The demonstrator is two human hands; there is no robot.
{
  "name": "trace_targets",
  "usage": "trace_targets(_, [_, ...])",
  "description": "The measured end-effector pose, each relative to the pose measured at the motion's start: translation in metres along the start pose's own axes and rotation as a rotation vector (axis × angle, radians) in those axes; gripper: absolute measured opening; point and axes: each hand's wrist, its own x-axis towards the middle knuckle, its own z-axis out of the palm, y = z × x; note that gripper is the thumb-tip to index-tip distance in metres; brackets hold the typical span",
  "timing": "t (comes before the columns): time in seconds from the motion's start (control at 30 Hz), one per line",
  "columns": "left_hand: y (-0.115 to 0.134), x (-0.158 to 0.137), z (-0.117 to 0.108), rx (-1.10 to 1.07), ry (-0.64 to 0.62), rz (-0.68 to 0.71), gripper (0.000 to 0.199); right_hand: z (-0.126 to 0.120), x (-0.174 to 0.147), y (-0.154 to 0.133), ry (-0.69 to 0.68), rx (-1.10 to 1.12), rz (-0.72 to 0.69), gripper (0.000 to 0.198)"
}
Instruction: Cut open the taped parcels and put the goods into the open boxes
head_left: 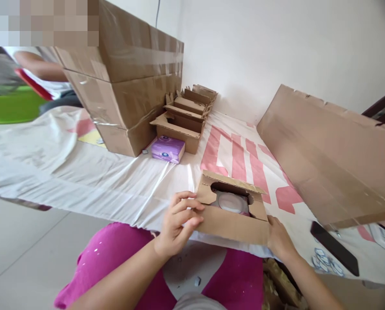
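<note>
A small open cardboard box sits at the table's front edge before me. Its top flaps stand partly folded in, and a packet with a pale oval lid shows inside. At the box's left end is my left hand, fingers spread and slightly bent, the tips at the cardboard. My right hand grips the right end, with some of its fingers hidden behind the box.
Behind stand a purple tissue pack, a row of open cardboard boxes and a tall stack of taped cartons. To the right are a large cardboard sheet, a black phone and small clear stickers. A person's arm shows far left.
</note>
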Motion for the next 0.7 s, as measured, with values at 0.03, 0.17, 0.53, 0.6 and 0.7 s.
trace_targets(0.03, [0.001,0.001,0.001,0.049,0.004,-0.008,0.019,0.000,0.000,0.000,0.088,0.018,-0.017,0.036])
trace_targets(0.17, [0.003,0.001,0.008,0.130,0.042,-0.011,0.008,-0.024,0.001,-0.025,0.515,0.234,-0.027,0.036])
trace_targets(0.53, [-0.034,-0.002,0.007,-0.392,0.491,-0.793,0.009,-0.017,0.007,-0.100,0.687,0.194,-0.371,0.048])
trace_targets(0.6, [-0.045,-0.001,0.006,-0.438,0.483,-0.987,0.016,-0.011,0.008,-0.095,0.711,0.190,-0.382,0.050])
trace_targets(0.7, [-0.051,-0.002,0.006,-0.392,0.302,-1.002,0.030,-0.008,0.010,-0.091,0.741,0.177,-0.399,0.051])
